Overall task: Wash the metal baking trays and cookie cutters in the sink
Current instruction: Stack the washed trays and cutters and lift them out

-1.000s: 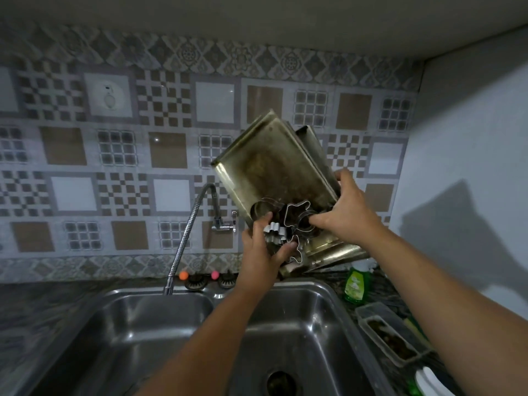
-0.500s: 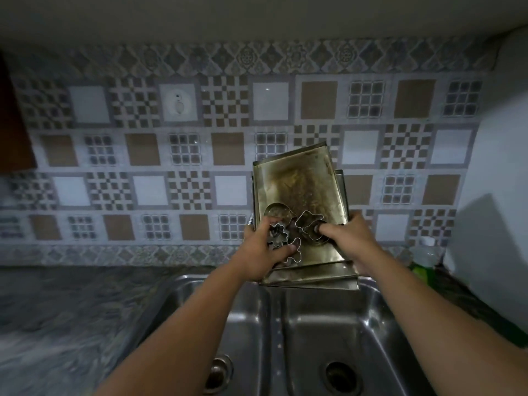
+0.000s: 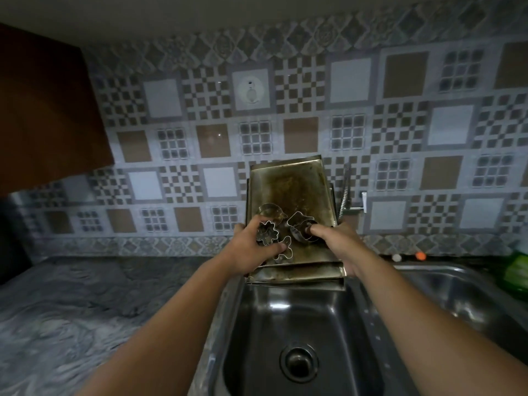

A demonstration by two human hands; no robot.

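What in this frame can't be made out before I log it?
- Tray count: the trays are stacked in the head view; the top one hides the rest.
- Cutter count: the cutters overlap, and the left hand and right hand cover some.
- Faucet: mostly behind the trays; spout hidden.
- Green bottle: cut off by the right edge.
- Right basin: drain hidden by the right arm.
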